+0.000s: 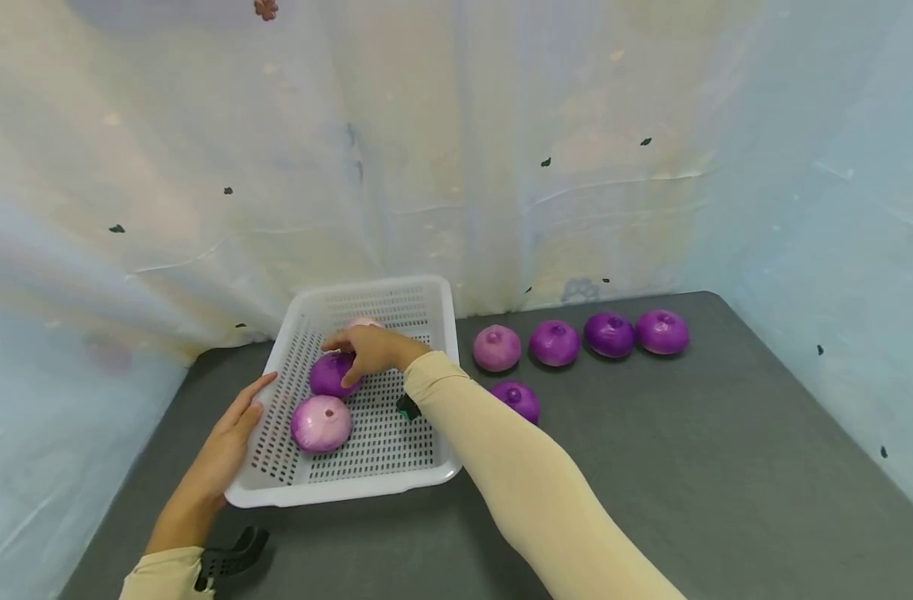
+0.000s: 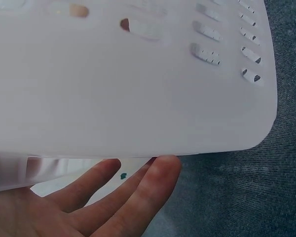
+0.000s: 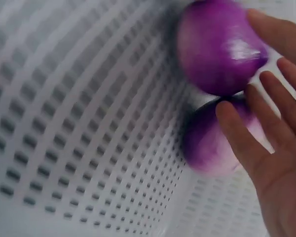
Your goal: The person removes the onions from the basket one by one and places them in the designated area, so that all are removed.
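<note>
A white perforated plastic basket point(image 1: 366, 487) stands on the dark tabletop. Inside it, along the left, sit a dark purple onion point(image 1: 327, 375) and a pale purple-white onion point(image 1: 321, 423). Another pinkish onion point(image 1: 365, 322) is mostly hidden behind my right hand point(image 1: 370, 347), which reaches into the basket over the dark purple onion. In the right wrist view, its spread fingers point(image 3: 271, 116) lie close beside two of the onions. My left hand point(image 1: 227, 446) rests at the basket's left side, its fairly straight fingers point(image 2: 148, 192) at the rim in the left wrist view.
To the basket's right, a row of several purple onions point(image 1: 555, 342) lies along the back of the table point(image 1: 689, 467). One more onion point(image 1: 516, 400) sits in front of them, partly behind my right sleeve point(image 1: 516, 475). A pale patterned curtain point(image 1: 426, 167) hangs behind the table.
</note>
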A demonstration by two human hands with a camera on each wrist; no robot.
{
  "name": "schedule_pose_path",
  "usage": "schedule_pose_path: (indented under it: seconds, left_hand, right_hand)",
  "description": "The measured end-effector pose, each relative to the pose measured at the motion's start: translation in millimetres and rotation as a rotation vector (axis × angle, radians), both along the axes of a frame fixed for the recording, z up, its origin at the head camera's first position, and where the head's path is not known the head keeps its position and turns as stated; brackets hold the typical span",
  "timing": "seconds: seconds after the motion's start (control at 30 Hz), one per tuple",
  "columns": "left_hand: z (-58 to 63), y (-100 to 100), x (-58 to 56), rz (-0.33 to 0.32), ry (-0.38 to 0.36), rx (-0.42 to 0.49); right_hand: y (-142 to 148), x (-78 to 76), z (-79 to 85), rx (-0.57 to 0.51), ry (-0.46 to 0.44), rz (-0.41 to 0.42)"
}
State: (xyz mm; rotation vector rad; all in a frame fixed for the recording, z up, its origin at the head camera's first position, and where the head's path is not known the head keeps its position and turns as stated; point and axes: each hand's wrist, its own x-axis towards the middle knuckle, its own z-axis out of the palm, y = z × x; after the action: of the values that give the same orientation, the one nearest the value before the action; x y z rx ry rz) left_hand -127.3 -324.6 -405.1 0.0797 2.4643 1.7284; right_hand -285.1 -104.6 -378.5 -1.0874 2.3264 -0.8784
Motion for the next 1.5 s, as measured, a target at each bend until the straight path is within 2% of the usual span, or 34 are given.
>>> schedule_pose_path:
  seconds: [0.33, 0.53, 0.87, 1.03, 1.27, 1.5]
  left_hand:
    - [2.3, 7, 0.2, 0.014, -0.004, -0.029]
    - [3.4, 6, -0.9, 0.011, 0.009, -0.024]
    - [3.9, 10, -1.9, 0.001, 0.016, -0.031]
    - [3.3, 11, -2.9, 0.008, 0.008, -0.036]
    - [2.9, 12, -6.2, 0.006, 0.013, -0.043]
    - [4.0, 13, -6.2, 0.006, 0.000, -0.043]
  right_hand:
    - [-4, 0.8, -15.5, 0.066, 0.039, -0.002]
    - [-5, 1.2, -17.4, 0.070, 0.079, 0.012]
    - [-3, 2.1, -21.4, 0.075, 0.114, -0.035]
    - [-1, 2.8, -16.0, 0.088, 0.145, -0.052]
    - [1, 6.3, 1.1, 0.049, 0.187, -0.114]
    - [4, 14.0, 23.6, 0.011, 0.218, -0.087]
